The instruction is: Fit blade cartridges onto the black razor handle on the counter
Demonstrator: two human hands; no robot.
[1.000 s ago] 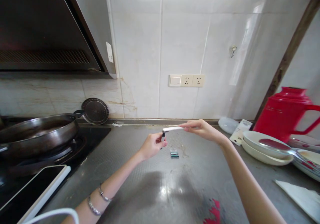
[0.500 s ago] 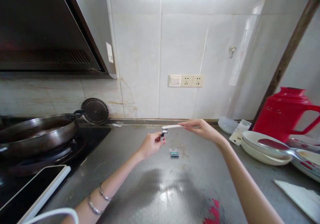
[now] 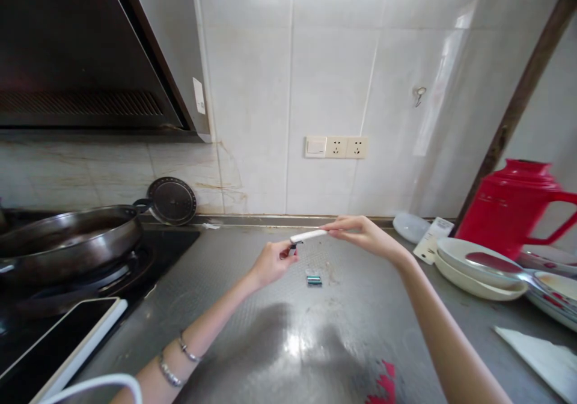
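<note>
My left hand is closed around a small razor, dark and silvery, held upright above the counter. Pinched between the fingers of my right hand is a slim, flat white strip, perhaps folded tissue; its exact kind cannot be made out. The strip's left end lies over the top of the razor and mostly hides its head. Whether the two touch is unclear. Below them on the steel counter sits a small clear case with teal-and-black blade cartridges.
To the left, a steel pan stands on the black stove, with a phone nearer me. A red thermos jug, stacked bowls and a white paper sheet occupy the right. A range hood overhangs the upper left.
The white strip's left end has moved slightly down and tilted, now covering the razor head that showed before. My left hand has stayed nearly still with the razor.
</note>
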